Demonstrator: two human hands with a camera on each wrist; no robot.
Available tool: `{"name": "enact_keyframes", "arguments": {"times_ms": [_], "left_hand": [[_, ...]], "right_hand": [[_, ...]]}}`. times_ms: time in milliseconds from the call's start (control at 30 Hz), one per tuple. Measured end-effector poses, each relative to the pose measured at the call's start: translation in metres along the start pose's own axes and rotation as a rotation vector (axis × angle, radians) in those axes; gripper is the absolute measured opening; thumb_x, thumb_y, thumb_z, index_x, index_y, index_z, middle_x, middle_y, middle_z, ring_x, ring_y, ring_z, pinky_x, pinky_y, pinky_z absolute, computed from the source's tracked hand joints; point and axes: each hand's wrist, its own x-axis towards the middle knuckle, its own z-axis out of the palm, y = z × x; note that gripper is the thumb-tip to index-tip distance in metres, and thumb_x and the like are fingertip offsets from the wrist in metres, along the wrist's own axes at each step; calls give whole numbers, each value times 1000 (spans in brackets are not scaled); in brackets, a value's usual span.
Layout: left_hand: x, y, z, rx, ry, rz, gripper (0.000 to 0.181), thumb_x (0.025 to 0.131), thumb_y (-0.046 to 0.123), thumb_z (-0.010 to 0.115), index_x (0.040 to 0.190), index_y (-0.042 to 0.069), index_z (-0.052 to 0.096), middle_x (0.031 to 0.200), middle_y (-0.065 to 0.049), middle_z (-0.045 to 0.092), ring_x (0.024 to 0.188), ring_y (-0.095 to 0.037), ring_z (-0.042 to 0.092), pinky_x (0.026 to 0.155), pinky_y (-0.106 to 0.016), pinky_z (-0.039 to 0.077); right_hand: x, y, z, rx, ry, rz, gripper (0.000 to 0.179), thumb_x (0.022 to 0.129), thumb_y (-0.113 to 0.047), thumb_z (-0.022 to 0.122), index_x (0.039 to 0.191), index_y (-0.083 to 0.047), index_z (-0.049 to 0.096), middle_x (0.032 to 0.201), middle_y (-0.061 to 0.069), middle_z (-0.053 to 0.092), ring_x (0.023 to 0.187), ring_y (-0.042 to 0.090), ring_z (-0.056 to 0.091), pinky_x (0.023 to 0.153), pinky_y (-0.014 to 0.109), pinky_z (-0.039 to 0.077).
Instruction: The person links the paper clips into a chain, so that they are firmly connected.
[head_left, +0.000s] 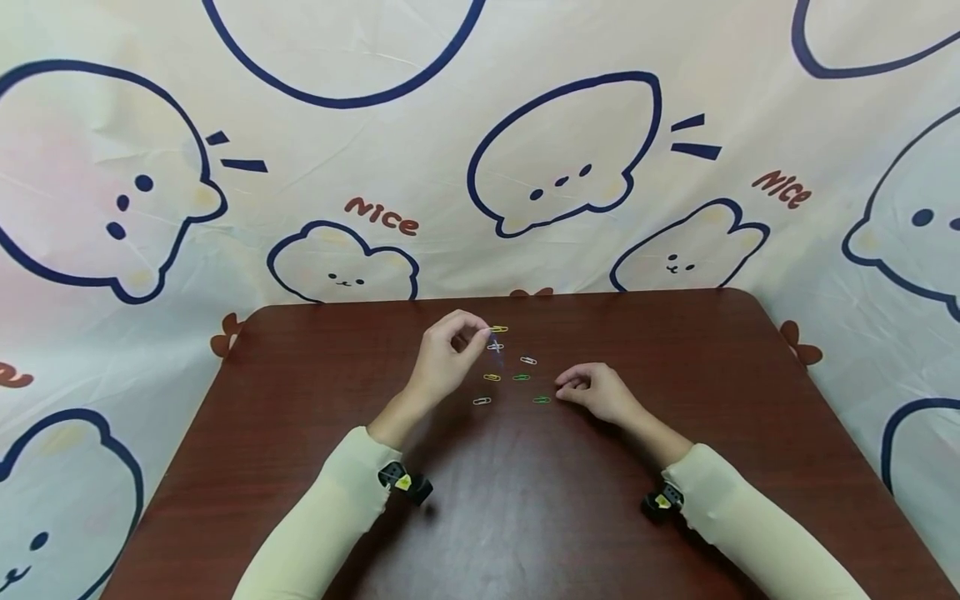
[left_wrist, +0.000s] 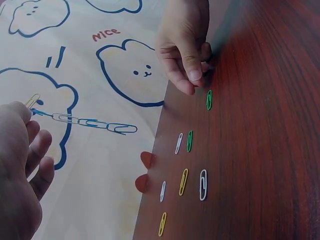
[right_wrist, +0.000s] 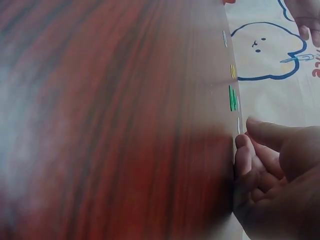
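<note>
My left hand [head_left: 448, 354] is raised over the far middle of the table, its thumb and forefinger pinching the top of a paper clip chain [left_wrist: 90, 122]. A yellow paper clip [left_wrist: 33, 101] shows at the fingertips, with blue and white linked clips hanging below it. Loosely curled and holding nothing visible, my right hand [head_left: 597, 392] is low over the table, just right of a green paper clip [head_left: 542, 400]. Between the hands lie several loose clips, among them another green clip [head_left: 521, 377], a yellow clip [head_left: 492, 377] and a white clip [head_left: 482, 402].
The brown wooden table [head_left: 525, 517] has its far edge just beyond the clips. Behind it hangs a pale curtain [head_left: 442, 167] printed with cartoon outlines. Dark wrist cameras are strapped over both light sleeves.
</note>
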Motion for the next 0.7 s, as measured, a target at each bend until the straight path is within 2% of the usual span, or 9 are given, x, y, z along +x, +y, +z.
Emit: {"name": "enact_keyframes", "arguments": {"times_ms": [200,367,533,700], "left_hand": [[1,-2,1,-23,-16,-8,4,94,-3,68,92,-6,68,86,-16,65,69,-22,57,64,-29,50],[1,-18,6,-27,-19,-32,7,95,-1,67,93,-7,68,87,-16,66,69,-23,56,63,-33,49],[1,-25,6,-32,-24,-26,7,96,5,69,94,-1,71,89,-10,67,70,-18,57,64,-32,50],[1,-26,4,-41,-41,-3,5,97,7,69,95,3,72,89,-6,67,70,-15,58,64,-28,51]], "right_hand": [[0,-6,4,-12,-18,5,12,87,-12,80,98,-7,77,82,-1,69,68,16,60,64,31,50],[2,-8,7,-38,-35,-14,11,86,-11,81,95,-8,77,78,-3,69,64,15,59,61,29,48],[4,-10,10,-72,-49,-31,9,85,-11,82,92,-9,78,75,-4,68,62,13,58,59,27,46],[6,-15,14,-101,-48,-48,8,83,-10,83,89,-9,77,73,-5,67,61,11,57,59,26,46]]}}
